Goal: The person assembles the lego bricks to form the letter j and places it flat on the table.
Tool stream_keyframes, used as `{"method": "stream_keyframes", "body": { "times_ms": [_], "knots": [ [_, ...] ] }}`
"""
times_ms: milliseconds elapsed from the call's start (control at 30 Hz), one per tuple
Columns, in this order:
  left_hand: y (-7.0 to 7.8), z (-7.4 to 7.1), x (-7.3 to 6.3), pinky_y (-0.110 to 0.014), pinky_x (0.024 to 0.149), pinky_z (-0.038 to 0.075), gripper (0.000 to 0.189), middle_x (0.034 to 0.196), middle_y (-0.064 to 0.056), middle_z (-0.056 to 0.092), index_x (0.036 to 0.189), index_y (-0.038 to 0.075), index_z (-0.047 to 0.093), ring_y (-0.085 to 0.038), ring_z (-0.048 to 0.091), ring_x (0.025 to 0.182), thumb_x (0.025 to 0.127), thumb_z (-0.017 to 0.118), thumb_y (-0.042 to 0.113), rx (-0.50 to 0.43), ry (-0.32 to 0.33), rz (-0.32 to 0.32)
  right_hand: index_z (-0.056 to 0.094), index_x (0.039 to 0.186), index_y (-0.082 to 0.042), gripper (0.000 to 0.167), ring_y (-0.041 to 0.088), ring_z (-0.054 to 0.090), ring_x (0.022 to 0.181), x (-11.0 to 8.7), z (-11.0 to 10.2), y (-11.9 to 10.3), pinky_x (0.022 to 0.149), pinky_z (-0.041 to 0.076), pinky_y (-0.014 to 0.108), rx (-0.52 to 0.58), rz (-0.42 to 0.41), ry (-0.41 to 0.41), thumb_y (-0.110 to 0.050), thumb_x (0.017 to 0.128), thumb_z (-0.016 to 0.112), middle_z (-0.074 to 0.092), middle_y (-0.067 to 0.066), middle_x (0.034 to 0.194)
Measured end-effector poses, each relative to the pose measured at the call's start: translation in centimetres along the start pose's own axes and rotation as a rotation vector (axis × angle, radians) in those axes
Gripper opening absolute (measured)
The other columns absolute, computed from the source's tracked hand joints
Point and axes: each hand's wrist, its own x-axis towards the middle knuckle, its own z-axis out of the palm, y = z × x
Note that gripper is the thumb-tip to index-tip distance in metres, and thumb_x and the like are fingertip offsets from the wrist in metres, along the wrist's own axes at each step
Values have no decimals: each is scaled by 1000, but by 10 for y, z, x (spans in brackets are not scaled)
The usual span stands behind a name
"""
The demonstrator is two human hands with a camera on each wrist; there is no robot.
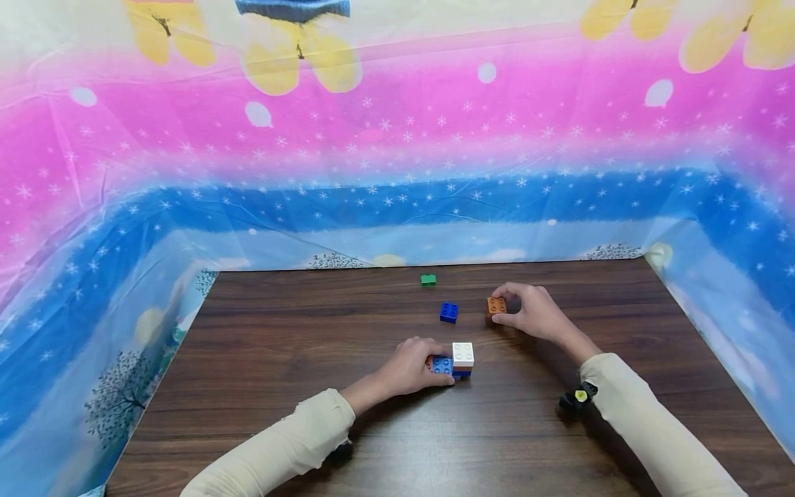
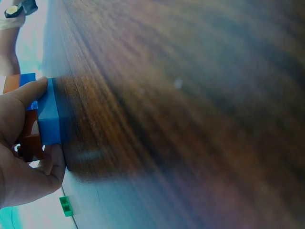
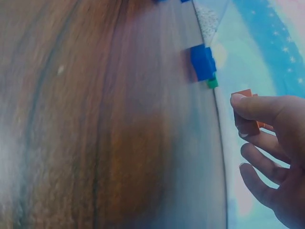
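Note:
My left hand [image 1: 411, 366] grips a cluster of joined toy bricks low on the table, thumb on the near side and fingers on the far side. The cluster shows a light blue brick [image 1: 442, 366], a white brick [image 1: 462, 352] on top at its right end, and orange and dark blue bricks under the white one. In the left wrist view a blue brick [image 2: 48, 119] lies at the bottom against the table. Farther right, my right hand [image 1: 535, 313] pinches an orange brick [image 1: 496, 306] between thumb and fingertip, studs up; its other fingers are spread loosely in the right wrist view.
A dark blue brick [image 1: 450, 313] stands left of the orange one, and a small green brick [image 1: 428, 279] sits near the back edge of the brown wooden table [image 1: 298, 310]. A printed cloth [image 1: 385, 200] hangs behind the table and along both sides.

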Motion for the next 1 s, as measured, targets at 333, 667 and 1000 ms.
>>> {"method": "stream_keyframes", "body": {
  "times_ms": [333,667,1000],
  "knots": [
    [0,0,1,-28,79,47,46,110,0,75,123,14,75,-12,63,92,85,84,39,-9,-3,-2,70,121,-15,41,24,64,90,-7,-7,-23,76,50,43,0,-55,26,-27,85,86,72,2,102],
    [-2,0,2,-28,78,46,48,110,-1,75,125,13,74,-10,61,88,86,83,39,-13,-10,-1,70,122,-14,42,29,68,100,-15,-11,-47,81,55,48,23,-84,38,-29,86,85,73,3,107],
    [-1,1,2,-28,76,46,49,110,-1,74,125,12,74,-10,62,88,86,83,40,-13,-12,1,71,121,-14,40,27,69,104,-31,-11,-65,83,57,45,37,-125,47,-31,86,84,73,1,109]
  ]
}}
